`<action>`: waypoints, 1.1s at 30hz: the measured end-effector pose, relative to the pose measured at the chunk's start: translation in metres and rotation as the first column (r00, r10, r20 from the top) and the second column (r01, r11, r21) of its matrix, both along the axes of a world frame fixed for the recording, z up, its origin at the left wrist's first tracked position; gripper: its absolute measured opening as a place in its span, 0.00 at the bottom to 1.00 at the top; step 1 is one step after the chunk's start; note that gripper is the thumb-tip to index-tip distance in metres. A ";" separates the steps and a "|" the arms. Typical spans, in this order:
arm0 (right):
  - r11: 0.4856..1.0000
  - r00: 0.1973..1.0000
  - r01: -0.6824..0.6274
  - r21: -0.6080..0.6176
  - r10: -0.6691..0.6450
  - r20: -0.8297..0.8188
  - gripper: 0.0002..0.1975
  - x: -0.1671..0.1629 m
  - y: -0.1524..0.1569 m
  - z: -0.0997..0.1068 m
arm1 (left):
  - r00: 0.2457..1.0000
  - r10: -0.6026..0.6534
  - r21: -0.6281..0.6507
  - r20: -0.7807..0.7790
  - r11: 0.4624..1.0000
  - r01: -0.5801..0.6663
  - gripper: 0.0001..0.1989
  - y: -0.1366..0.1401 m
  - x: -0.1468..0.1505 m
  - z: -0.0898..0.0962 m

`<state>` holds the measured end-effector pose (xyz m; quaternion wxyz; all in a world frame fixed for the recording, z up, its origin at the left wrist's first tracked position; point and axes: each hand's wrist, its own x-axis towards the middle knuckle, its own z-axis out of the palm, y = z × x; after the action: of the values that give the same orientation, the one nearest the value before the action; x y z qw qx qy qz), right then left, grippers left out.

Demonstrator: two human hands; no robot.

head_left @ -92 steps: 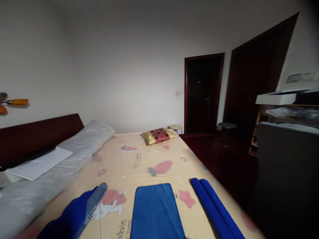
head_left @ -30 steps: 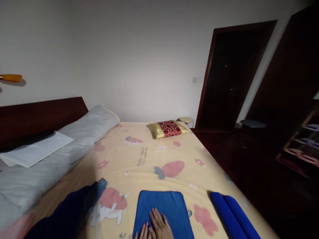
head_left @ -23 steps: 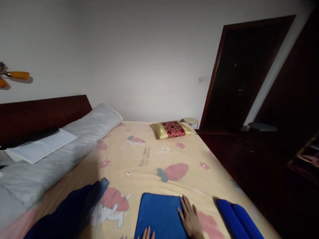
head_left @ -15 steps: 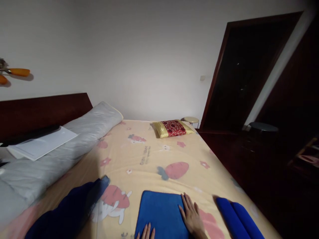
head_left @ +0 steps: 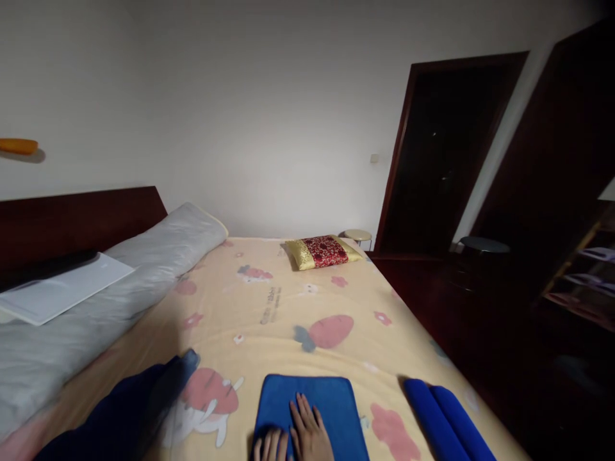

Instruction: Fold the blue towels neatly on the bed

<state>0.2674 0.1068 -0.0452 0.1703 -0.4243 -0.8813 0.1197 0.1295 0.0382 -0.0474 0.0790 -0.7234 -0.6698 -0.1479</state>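
Blue towel (head_left: 312, 410) under flat, released right hand (head_left: 310, 435); left hand (head_left: 269, 447) cut off.

head view: worn high, faces forward and slightly down along the yellow cartoon-print bed sheet (head_left: 288, 307) | hands cut by bottom edge, nearest | dark wooden doorway (head_left: 442, 153) upper right, far

Right hand (head_left: 310, 432) is lying flat, palm down, fingers (head_left: 302, 410) extended and slightly spread, pointing forward. Left hand (head_left: 270, 445) is lying beside it, touching, only its fingertips showing at the frame's lower edge.
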 end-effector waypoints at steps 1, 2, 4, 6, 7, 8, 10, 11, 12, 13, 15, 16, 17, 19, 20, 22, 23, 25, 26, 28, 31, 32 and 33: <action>1.000 1.000 0.005 -0.012 -0.005 0.003 0.26 0.006 0.005 0.001 | 1.000 -0.029 0.000 -0.004 1.000 0.029 0.26 0.014 -0.001 0.003; 0.999 0.999 0.034 -0.026 -0.034 0.007 0.26 0.015 0.012 0.003 | 0.998 -0.055 0.000 -0.009 0.998 0.055 0.27 0.027 -0.003 0.006; 0.987 0.988 0.156 -0.046 -0.155 0.023 0.28 0.041 0.026 0.007 | 0.997 -0.070 0.008 -0.023 0.998 0.070 0.29 0.048 -0.009 0.013; 0.956 0.957 0.288 -0.054 -0.287 0.036 0.30 0.070 0.038 0.009 | 0.999 -0.029 0.017 -0.041 0.999 0.030 0.29 0.061 -0.018 0.019; 0.945 0.947 0.321 -0.060 -0.319 0.042 0.31 0.083 0.042 0.008 | 0.999 0.003 0.018 -0.047 1.000 -0.002 0.28 0.064 -0.023 0.022; 0.939 0.942 0.336 -0.068 -0.333 0.051 0.31 0.094 0.045 0.007 | 0.998 0.030 0.014 -0.049 0.999 -0.029 0.28 0.065 -0.027 0.024; 0.935 0.938 0.344 -0.088 -0.339 0.070 0.31 0.108 0.046 0.005 | 0.998 0.041 -0.011 -0.053 0.999 -0.042 0.28 0.064 -0.031 0.026; 0.934 0.938 0.345 -0.098 -0.338 0.079 0.32 0.111 0.045 0.005 | 0.998 0.042 -0.023 -0.054 0.999 -0.044 0.28 0.062 -0.031 0.027; 0.932 0.937 0.346 -0.107 -0.338 0.088 0.32 0.112 0.044 0.005 | 0.998 0.041 -0.035 -0.055 0.998 -0.043 0.28 0.061 -0.031 0.027; 0.930 0.936 0.349 -0.115 -0.339 0.093 0.32 0.112 0.043 0.006 | 0.998 0.042 -0.045 -0.055 0.998 -0.044 0.28 0.060 -0.030 0.028; 0.932 0.939 0.341 -0.126 -0.330 0.099 0.32 0.110 0.042 0.011 | 0.997 0.051 -0.057 -0.051 0.997 -0.053 0.28 0.059 -0.029 0.028; 0.933 0.940 0.336 -0.126 -0.325 0.103 0.32 0.109 0.043 0.015 | 0.997 0.054 -0.065 -0.047 0.996 -0.057 0.28 0.060 -0.029 0.029; 0.931 0.937 0.344 -0.119 -0.332 0.109 0.32 0.106 0.043 0.018 | 0.998 0.054 -0.076 -0.042 0.995 -0.057 0.27 0.061 -0.029 0.030; 0.913 0.914 0.396 -0.093 -0.384 0.128 0.32 0.096 0.044 0.023 | 0.998 0.056 -0.099 -0.033 0.993 -0.059 0.27 0.063 -0.029 0.032; 0.903 0.901 0.424 -0.073 -0.413 0.132 0.30 0.088 0.042 0.024 | 0.998 0.062 -0.104 -0.032 0.992 -0.065 0.26 0.064 -0.028 0.033; 0.894 0.890 0.448 -0.023 -0.443 0.108 0.28 0.066 0.034 0.020 | 0.995 0.093 -0.084 -0.039 0.992 -0.096 0.26 0.064 -0.021 0.034; 0.903 0.899 0.431 0.001 -0.429 0.082 0.27 0.053 0.028 0.014 | 0.992 0.117 -0.055 -0.045 0.991 -0.119 0.26 0.063 -0.016 0.033; 0.932 0.932 0.360 0.034 -0.361 0.029 0.27 0.029 0.011 -0.006 | 0.989 0.134 0.031 -0.057 0.991 -0.133 0.28 0.056 -0.003 0.023; 0.947 0.948 0.318 0.040 -0.318 0.010 0.26 0.019 0.003 -0.019 | 0.991 0.120 0.073 -0.063 0.991 -0.115 0.29 0.051 0.003 0.015; 0.963 0.964 0.266 0.052 -0.266 -0.004 0.25 0.011 -0.011 -0.045 | 0.996 0.016 0.112 -0.085 0.994 -0.006 0.31 0.039 0.013 -0.006; 0.961 0.966 0.259 0.093 -0.260 -0.004 0.25 0.023 -0.023 -0.073 | 0.990 -0.098 0.076 -0.103 0.991 0.106 0.31 0.020 0.009 -0.038; 0.961 0.967 0.252 0.116 -0.253 -0.008 0.26 0.032 -0.026 -0.079 | 0.990 -0.105 0.041 -0.096 0.993 0.109 0.31 0.014 0.004 -0.045; 0.957 0.968 0.251 0.146 -0.252 -0.014 0.26 0.042 -0.030 -0.082 | 0.990 -0.110 -0.004 -0.085 0.994 0.111 0.31 0.008 -0.002 -0.049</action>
<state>0.3097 0.0770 -0.1273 0.2128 -0.5196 -0.8269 0.0311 0.1272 0.0463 -0.0963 0.0993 -0.7650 -0.6247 -0.1212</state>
